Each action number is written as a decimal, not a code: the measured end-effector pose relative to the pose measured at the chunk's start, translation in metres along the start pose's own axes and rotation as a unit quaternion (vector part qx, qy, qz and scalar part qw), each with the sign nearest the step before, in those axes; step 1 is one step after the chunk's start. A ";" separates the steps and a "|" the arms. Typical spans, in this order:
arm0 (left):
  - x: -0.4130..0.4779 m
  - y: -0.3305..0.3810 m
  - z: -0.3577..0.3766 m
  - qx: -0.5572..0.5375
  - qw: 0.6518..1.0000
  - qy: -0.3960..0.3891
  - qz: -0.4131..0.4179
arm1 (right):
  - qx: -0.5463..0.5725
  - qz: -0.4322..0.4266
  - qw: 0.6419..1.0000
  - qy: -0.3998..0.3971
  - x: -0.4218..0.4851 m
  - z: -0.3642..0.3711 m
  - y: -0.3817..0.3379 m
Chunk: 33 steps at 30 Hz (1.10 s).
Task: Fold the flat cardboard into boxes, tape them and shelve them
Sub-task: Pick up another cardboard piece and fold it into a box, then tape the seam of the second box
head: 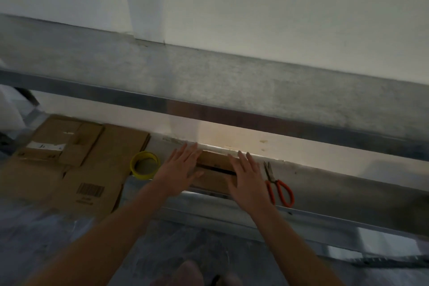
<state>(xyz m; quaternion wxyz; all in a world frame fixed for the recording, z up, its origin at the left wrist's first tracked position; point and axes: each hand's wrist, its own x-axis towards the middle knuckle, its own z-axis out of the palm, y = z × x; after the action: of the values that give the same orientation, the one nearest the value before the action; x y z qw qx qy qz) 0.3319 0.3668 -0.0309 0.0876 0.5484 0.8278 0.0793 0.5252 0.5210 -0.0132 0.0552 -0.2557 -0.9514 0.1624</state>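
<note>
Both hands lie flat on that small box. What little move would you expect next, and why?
Probably the left hand reaches for the yellow tape roll just beside it, while the right hand presses the flaps down. The small box looks folded shut, yet the seam between its flaps shows dark, with no tape visible.

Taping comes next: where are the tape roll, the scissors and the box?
yellow tape roll (141, 174), head view, on its outer yellow wall.
scissors (271, 179), head view, at the pivot above the orange handles.
cardboard box (214, 162), head view, on its far top flap.
</note>
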 end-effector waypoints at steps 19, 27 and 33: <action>-0.077 -0.185 0.003 0.123 0.983 -0.125 0.059 | 0.042 0.091 0.986 -0.137 0.056 0.123 -0.188; -0.070 -0.186 0.011 0.044 0.992 -0.057 0.102 | 0.067 0.172 0.981 -0.062 0.062 0.132 -0.177; -0.066 -0.185 0.004 -0.085 0.991 -0.001 0.104 | 0.119 0.187 0.975 -0.024 0.059 0.120 -0.182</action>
<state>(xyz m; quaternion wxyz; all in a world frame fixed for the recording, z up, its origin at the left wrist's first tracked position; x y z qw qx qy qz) 0.1923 0.2349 -0.0728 0.1262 0.6225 0.7561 0.1575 0.3666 0.3680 -0.0630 0.0312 -0.4170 -0.8617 0.2875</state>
